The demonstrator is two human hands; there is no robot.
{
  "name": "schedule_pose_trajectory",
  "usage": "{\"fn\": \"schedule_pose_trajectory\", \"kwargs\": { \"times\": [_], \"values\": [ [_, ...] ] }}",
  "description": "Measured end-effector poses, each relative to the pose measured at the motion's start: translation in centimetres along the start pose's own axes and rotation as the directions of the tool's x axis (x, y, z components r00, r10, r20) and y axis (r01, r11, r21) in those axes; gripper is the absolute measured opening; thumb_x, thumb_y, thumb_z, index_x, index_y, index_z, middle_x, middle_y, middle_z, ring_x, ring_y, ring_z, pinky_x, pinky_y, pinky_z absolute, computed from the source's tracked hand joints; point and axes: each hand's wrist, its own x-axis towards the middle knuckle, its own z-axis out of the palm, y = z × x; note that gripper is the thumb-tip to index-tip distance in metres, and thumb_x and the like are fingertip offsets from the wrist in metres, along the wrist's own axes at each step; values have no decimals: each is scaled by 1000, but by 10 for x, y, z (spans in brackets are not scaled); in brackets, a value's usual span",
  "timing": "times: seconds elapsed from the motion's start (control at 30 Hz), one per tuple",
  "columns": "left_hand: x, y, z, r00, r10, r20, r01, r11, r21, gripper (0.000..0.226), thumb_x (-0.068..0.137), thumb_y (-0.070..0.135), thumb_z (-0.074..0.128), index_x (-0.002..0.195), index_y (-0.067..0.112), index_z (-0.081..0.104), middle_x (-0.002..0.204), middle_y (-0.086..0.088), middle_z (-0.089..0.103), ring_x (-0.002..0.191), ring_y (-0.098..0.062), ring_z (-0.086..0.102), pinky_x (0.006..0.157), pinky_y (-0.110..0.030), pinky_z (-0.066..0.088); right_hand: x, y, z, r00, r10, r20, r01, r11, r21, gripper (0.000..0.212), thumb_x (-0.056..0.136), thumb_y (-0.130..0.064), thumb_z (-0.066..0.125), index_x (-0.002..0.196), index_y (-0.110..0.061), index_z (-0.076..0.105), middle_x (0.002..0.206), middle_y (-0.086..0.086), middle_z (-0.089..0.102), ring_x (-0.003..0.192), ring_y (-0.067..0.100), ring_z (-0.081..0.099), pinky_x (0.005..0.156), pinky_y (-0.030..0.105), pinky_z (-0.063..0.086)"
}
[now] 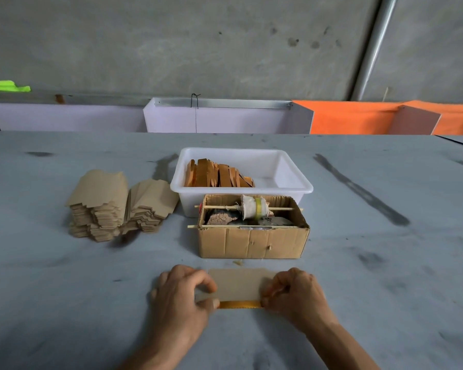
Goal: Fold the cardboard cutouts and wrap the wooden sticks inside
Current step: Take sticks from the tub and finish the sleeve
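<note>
From the head view, the flat tan cardboard cutout (238, 285) lay on the grey table (64, 289) at six o'clock from the brown corrugated box (253, 236), with a yellow-orange strip (239, 304) – probably the wooden sticks, though I could not tell – showing along its near edge. The left hand (182, 295) pinched the cutout's left end with curled fingers and thumb, and the right hand (296, 292) did the same at the right end. The risk, as I judged it, was a skewed fold: uneven pressure from either hand would let the strip slide out sideways or crease the flap off its line. The tan stack of unfolded cutouts (118, 206) sat at ten o'clock – well apart – and the white plastic tub of orange wooden pieces (292, 166) at twelve, behind the box.
</note>
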Motion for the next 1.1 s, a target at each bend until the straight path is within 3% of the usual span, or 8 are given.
{"fn": "schedule_pose_trajectory", "kwargs": {
  "times": [0.2,0.3,0.4,0.5,0.63,0.77,0.87,1.1],
  "values": [
    [-12,6,2,779,626,-21,-616,771,161,15,64,5,68,61,20,70,68,8,56,73,-6,44,53,-21,42,-12,-1,6,990,-108,-94,99,991,-90,10,78,-23,68,70,-29,71,88,-12,58,101,19,51,85,27,44],
    [-12,5,1,793,608,47,-606,778,166,17,59,9,81,62,21,70,67,9,55,70,-5,47,50,-21,43,-23,1,14,875,-415,-250,349,897,-270,19,65,-7,79,62,-25,72,75,-9,59,79,26,57,63,36,47],
    [-11,5,0,797,600,66,-603,783,153,23,53,7,86,64,23,72,67,9,55,65,-8,56,49,-19,43,-38,-12,18,719,-659,-219,560,737,-379,19,66,-15,58,53,-23,69,61,-5,60,55,20,59,45,22,43],
    [-11,4,-3,791,607,78,-611,775,163,20,61,6,76,66,24,71,68,9,53,66,-7,56,50,-21,42,-46,-17,23,804,-583,-114,518,782,-345,25,76,-23,50,62,-27,70,68,-8,61,58,14,60,44,17,42],
    [-11,-1,-10,806,583,103,-592,800,103,11,63,13,64,63,22,70,66,11,52,68,-2,46,49,-16,38,-43,2,14,902,-398,-165,342,895,-286,24,99,-41,35,114,-33,53,103,-14,38,110,5,46,81,12,34],
    [5,-6,-12,905,397,154,-398,917,-22,24,74,3,58,81,20,74,82,8,63,81,-8,59,69,-23,47,-40,-1,6,911,-408,-57,378,883,-277,21,64,-10,80,74,-25,70,75,-9,55,69,14,63,47,17,43],
    [26,-3,-7,954,293,58,-295,956,14,21,90,19,55,108,22,65,106,7,57,101,-11,53,85,-23,41,-32,-1,6,887,-451,-97,392,849,-355,36,31,5,83,46,-20,63,53,-6,55,41,16,54,28,20,31],
    [45,3,9,964,174,200,-195,977,91,25,86,38,62,105,24,54,98,10,49,102,-10,49,79,-19,36,-8,-3,2,922,-347,-170,289,912,-293,30,83,-3,48,94,-19,70,100,-2,60,78,27,61,63,33,44]
  ]
}}
